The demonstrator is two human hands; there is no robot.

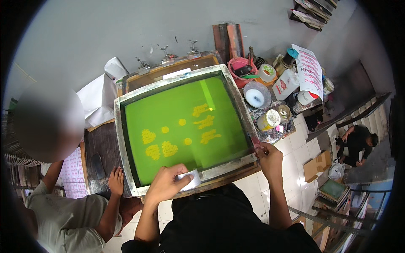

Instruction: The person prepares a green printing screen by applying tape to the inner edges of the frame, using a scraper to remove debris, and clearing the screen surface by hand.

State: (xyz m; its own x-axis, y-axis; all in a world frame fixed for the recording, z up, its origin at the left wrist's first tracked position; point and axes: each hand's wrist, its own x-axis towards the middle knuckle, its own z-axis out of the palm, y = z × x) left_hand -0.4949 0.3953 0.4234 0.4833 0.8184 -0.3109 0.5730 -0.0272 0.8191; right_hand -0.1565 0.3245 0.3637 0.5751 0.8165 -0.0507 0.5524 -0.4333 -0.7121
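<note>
In front of me a silk-screen printing frame [120, 139] lies tilted on a wooden table, its mesh [168, 105] green with yellow patterns and dots. A lighter strip [207, 95] runs down the mesh near its far right. My left hand [166, 183] is closed around a whitish roll of tape [193, 180] at the frame's near edge. At the near right corner my right hand [269, 158] pinches with thumb and fingers beside the frame's rim; what they hold, if anything, is too small to make out.
A co-worker's hand [116, 181] rests on the dark table left of the frame, near a phone [98, 165]. Metal clamps [168, 55] stand behind. Tubs, a jug [286, 84] and a bowl [257, 96] crowd the right side table. Another person [356, 145] sits far right.
</note>
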